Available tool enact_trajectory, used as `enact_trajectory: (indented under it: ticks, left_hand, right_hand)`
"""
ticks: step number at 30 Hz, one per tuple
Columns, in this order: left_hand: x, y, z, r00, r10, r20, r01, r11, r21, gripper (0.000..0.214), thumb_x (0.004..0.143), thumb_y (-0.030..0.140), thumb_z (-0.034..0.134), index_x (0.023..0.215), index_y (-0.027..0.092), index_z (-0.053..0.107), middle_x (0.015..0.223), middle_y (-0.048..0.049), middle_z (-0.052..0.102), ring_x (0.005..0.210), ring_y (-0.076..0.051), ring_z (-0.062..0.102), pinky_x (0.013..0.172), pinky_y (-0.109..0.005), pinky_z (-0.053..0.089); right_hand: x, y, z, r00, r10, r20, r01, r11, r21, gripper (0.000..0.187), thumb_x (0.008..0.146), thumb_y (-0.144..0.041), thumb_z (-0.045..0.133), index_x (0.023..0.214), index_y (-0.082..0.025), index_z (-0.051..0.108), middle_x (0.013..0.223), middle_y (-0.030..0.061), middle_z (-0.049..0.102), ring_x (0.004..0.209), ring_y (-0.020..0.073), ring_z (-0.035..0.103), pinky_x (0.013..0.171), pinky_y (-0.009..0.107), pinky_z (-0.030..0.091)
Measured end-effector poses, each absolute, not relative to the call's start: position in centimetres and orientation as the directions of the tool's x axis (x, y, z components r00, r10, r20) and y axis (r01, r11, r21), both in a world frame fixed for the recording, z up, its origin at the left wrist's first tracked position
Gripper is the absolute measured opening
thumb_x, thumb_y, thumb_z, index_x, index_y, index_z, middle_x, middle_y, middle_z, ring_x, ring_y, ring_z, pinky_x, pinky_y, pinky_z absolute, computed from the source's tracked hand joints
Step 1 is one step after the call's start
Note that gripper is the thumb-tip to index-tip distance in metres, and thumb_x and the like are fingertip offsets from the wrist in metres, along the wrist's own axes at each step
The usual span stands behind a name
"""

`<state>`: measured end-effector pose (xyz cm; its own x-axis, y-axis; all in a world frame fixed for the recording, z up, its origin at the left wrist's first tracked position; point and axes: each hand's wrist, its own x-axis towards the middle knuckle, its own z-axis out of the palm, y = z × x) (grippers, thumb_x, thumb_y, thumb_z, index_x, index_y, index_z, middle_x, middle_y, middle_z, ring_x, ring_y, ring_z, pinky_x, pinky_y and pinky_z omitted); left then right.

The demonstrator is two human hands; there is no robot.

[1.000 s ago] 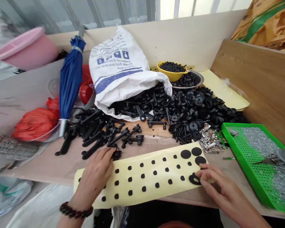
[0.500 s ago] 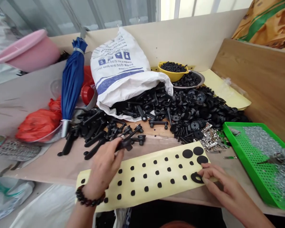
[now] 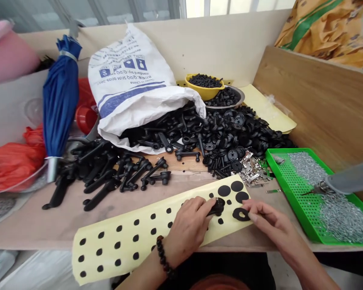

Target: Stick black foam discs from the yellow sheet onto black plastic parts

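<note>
My left hand [image 3: 189, 221], with a beaded bracelet at the wrist, is closed round a black crank handle [image 3: 219, 206]. Only the handle's round end shows past the fingers, above a pale yellow backing sheet [image 3: 109, 239] with rows of small black dots. At the sheet's right end, my right hand [image 3: 268, 219] pinches the edge of a black ring-shaped sticker [image 3: 236, 213] with a hole in it. Just beyond that ring lie several plain black discs [image 3: 224, 191] on the sheet. More black handles [image 3: 101, 195] lie in a loose pile at the left.
A white sack [image 3: 133, 88] spills black parts onto the table. Behind them stands a yellow bowl [image 3: 203, 93] of small black pieces. Metal clips [image 3: 254, 171] lie near a green tray [image 3: 302, 215] of metal pins, over which a power screwdriver [image 3: 351, 179] reaches. A blue umbrella [image 3: 60, 96] leans left.
My left hand has moved right from the handle pile to over the sheet, carrying the crank handle towards the ring. My right hand stays at the ring. The view has shifted right.
</note>
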<state>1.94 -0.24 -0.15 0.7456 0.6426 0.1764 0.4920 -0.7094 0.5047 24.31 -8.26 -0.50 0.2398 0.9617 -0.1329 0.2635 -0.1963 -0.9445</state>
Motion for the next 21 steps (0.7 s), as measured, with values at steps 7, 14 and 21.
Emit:
enact_trajectory:
  ticks: [7, 14, 21]
  left_hand:
    - [2.1, -1.1, 0.0, 0.768, 0.625, 0.138, 0.457, -0.687, 0.565, 0.029, 0.092, 0.023, 0.041, 0.119, 0.020, 0.051, 0.098, -0.0078, 0.061, 0.087, -0.021, 0.054, 0.079, -0.036, 0.044]
    - [2.6, -0.5, 1.6, 0.741, 0.652, -0.162, 0.502, -0.377, 0.778, 0.030, 0.079, 0.015, 0.053, 0.108, 0.021, 0.057, 0.088, -0.0001, 0.067, 0.078, -0.017, 0.060, 0.072, -0.025, 0.042]
    - [3.5, 0.1, 1.7, 0.697, 0.680, -0.228, 0.470, -0.193, 0.861, 0.038, 0.071, 0.014, 0.049, 0.107, 0.018, 0.061, 0.073, 0.0016, 0.064, 0.063, -0.013, 0.053, 0.061, -0.021, 0.040]
  right_hand:
    - [24.8, -8.5, -0.8, 0.292, 0.935, -0.203, 0.060, -0.230, -0.971, 0.031, 0.070, -0.050, 0.067, 0.063, -0.021, 0.058, 0.096, 0.0107, 0.069, 0.110, 0.0331, 0.054, 0.093, 0.041, 0.041]
    - [23.9, -8.8, -0.3, 0.179, 0.950, -0.256, -0.160, -0.228, -0.960, 0.024, 0.075, -0.038, 0.065, 0.063, -0.021, 0.053, 0.101, 0.0055, 0.064, 0.100, 0.0251, 0.054, 0.086, 0.032, 0.040]
    - [22.1, -7.8, -0.6, 0.042, 0.969, -0.244, -0.214, -0.230, -0.949, 0.021, 0.078, -0.035, 0.063, 0.065, -0.021, 0.054, 0.099, 0.0039, 0.061, 0.097, 0.0224, 0.051, 0.081, 0.028, 0.036]
